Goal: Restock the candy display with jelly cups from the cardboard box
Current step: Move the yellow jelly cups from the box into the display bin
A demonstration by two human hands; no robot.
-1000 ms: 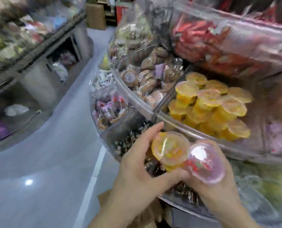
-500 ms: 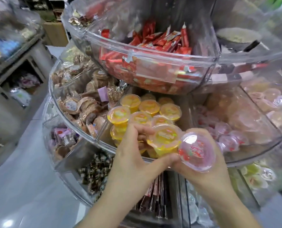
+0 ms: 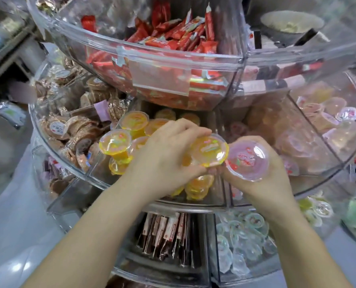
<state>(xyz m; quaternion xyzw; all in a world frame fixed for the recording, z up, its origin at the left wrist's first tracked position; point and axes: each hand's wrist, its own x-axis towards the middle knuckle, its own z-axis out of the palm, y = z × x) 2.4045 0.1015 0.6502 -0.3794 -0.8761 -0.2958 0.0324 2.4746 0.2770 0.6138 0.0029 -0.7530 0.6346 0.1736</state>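
Left hand [image 3: 166,156] gripping a yellow jelly cup [image 3: 209,150] above the yellow-cup compartment [image 3: 218,192] of the clear tiered candy display [image 3: 54,161], right hand [image 3: 262,179] clasping a pink jelly cup [image 3: 247,161] just beside it, rims touching

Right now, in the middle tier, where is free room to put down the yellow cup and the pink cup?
The yellow jelly cup in the left hand hangs over the yellow compartment: crowded at left and back, its right front looks barer. The pink jelly cup in the right hand is beside the pink compartment, where the front looks barer.
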